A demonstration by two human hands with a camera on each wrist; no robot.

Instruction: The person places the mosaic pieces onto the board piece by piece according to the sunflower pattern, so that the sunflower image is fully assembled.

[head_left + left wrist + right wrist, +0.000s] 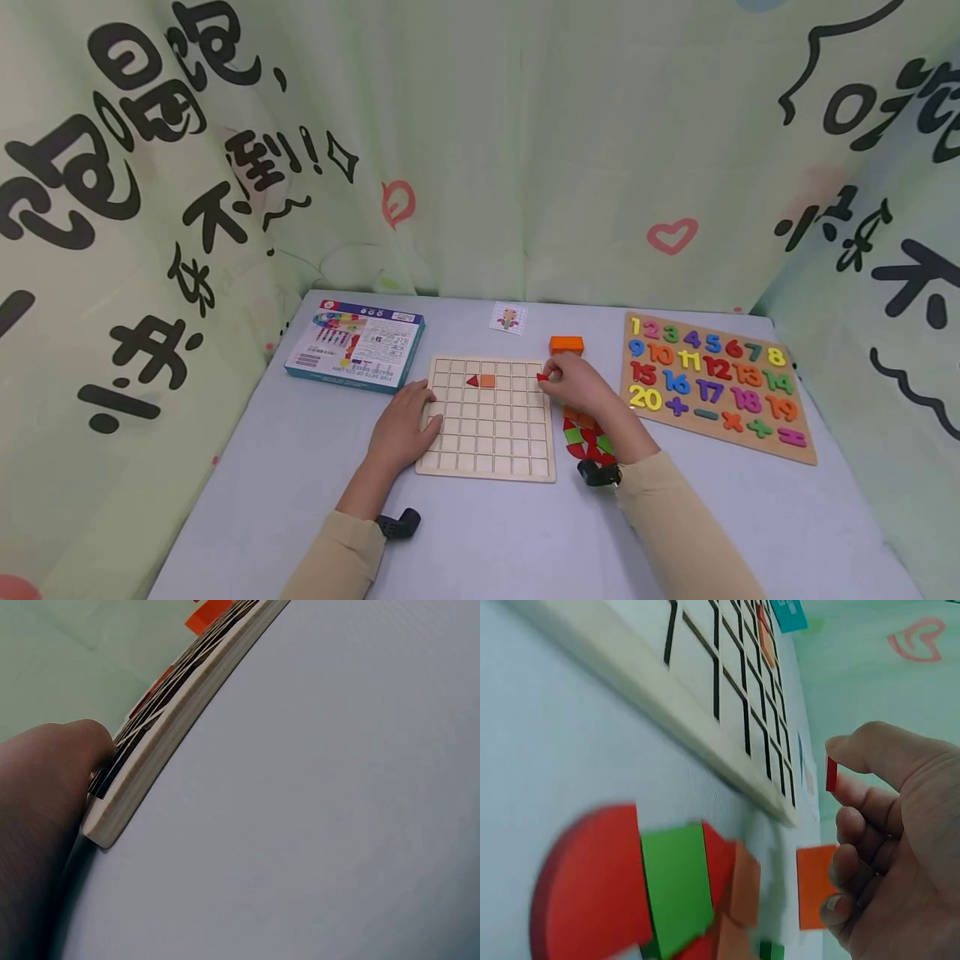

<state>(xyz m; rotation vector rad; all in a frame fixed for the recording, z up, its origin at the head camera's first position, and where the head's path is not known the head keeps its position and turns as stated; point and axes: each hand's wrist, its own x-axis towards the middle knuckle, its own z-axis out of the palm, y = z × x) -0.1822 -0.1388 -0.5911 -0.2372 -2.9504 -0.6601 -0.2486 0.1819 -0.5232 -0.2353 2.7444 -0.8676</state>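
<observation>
My right hand [581, 385] pinches a small red block [831, 774] between thumb and index finger, above the upper right edge of a wooden grid board [486, 442]. The other fingers of that hand are curled in. At the board's left edge rests my left hand [401, 427], fingers along the side and thumb [86, 742] over the rim. Two pieces sit side by side in the grid's upper part, a red triangle [472, 381] and an orange square [487, 381]. Below my right hand lies a pile of red, green and orange blocks [588, 440], partly hidden by the forearm.
An orange block [566, 344] stands just beyond the board's upper right corner. A small pattern card [508, 317] lies at the back. To the left is a flat boxed set [356, 346]; on the right, a wooden number board [701, 414]. Curtains [480, 167] surround the table.
</observation>
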